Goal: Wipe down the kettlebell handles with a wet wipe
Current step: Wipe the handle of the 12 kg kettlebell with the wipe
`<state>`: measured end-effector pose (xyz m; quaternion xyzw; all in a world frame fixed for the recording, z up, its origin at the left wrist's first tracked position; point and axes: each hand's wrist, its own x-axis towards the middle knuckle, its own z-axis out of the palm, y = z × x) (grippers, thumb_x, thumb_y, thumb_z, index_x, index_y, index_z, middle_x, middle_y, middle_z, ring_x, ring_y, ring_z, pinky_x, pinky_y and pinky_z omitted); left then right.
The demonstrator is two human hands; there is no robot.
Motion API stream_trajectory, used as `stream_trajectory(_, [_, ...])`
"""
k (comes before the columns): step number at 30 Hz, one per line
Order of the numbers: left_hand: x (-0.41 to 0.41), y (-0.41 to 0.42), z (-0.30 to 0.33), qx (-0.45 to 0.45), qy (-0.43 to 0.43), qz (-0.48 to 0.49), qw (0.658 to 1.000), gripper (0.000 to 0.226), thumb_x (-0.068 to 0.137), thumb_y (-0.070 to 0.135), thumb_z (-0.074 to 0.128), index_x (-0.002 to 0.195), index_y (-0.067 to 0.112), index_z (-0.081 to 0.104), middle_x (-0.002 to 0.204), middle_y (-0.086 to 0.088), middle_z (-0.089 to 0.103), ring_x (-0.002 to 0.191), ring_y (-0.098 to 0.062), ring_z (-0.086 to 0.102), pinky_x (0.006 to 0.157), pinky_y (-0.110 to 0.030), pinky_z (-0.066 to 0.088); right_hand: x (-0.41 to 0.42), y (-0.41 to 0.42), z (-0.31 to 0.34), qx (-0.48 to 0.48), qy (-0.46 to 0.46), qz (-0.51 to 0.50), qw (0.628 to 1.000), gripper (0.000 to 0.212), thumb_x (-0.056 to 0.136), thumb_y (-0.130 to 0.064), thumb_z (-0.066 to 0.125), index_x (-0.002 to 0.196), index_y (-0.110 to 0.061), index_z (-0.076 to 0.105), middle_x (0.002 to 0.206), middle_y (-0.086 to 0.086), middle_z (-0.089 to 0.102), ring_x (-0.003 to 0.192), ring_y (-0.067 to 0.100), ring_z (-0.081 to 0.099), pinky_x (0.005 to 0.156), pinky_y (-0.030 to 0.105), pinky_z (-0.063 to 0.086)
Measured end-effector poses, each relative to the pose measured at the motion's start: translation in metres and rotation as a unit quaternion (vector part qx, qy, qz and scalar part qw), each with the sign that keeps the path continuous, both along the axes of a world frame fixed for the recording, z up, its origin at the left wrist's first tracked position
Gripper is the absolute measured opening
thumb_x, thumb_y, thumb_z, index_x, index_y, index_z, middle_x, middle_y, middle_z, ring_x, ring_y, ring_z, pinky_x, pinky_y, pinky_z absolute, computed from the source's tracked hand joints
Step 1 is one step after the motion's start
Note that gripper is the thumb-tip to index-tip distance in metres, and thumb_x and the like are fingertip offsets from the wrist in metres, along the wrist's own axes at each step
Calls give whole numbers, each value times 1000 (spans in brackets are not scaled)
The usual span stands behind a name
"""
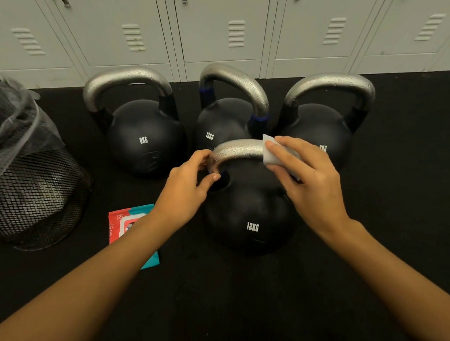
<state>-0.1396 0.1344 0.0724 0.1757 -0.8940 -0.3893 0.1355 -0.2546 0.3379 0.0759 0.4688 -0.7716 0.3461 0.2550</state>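
Four black kettlebells stand on the dark floor. The nearest one, marked 12KG (248,215), has a silver handle (237,150) dotted with droplets. My left hand (189,191) grips the left end of that handle, thumb under it. My right hand (302,174) holds a white wet wipe (270,151) wrapped over the handle's right end. Behind stand an 8KG kettlebell (142,140), another 12KG one (224,122) with blue bands, and a third (323,131) at the right, all with wet silver handles.
A black mesh waste bin (27,192) lined with a clear bag stands at the left. A red and teal wipe packet (131,223) lies on the floor under my left forearm. Grey lockers (215,25) run along the back.
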Motion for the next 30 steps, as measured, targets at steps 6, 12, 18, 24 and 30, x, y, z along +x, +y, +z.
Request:
stream_trajectory(6, [-1,-1,0,1,-8,4,1000,49,91,21,63,137,21,45,126,-2,61,118,-14,56,98,-40,49,1,-22,8,30,39,12,999,36,88,-16,72,124,-10,67,122,9,66,110,23,61,98,34,44])
stream_trajectory(12, [1,0,1,7,-9,-1,1000,49,91,20,62,136,21,45,126,-2,60,118,-14,55,99,-41,49,-13,8,7,11,-8,29,999,41,87,-19,74,126,-8,65,125,7,66,111,20,62,100,37,46])
stream_trajectory(18, [1,1,2,10,-13,3,1000,50,91,21,62,137,21,44,127,-1,59,117,-15,56,99,-40,48,-12,18,13,-2,-185,22,983,44,90,-30,67,129,-11,64,125,-1,65,115,8,60,102,26,46])
stream_trajectory(24, [1,1,2,15,-14,5,1000,50,91,21,62,137,23,44,127,-1,59,118,-17,56,99,-42,48,-14,-21,51,142,-190,15,971,32,102,-37,48,108,-22,75,61,-7,60,69,9,58,71,23,35])
stream_trajectory(30, [0,2,4,12,-8,-2,1000,47,91,18,62,134,20,46,126,-1,60,116,-14,56,99,-38,49,1,-70,54,244,-93,-14,965,39,104,-38,38,101,-22,73,68,-5,63,79,24,59,106,40,32])
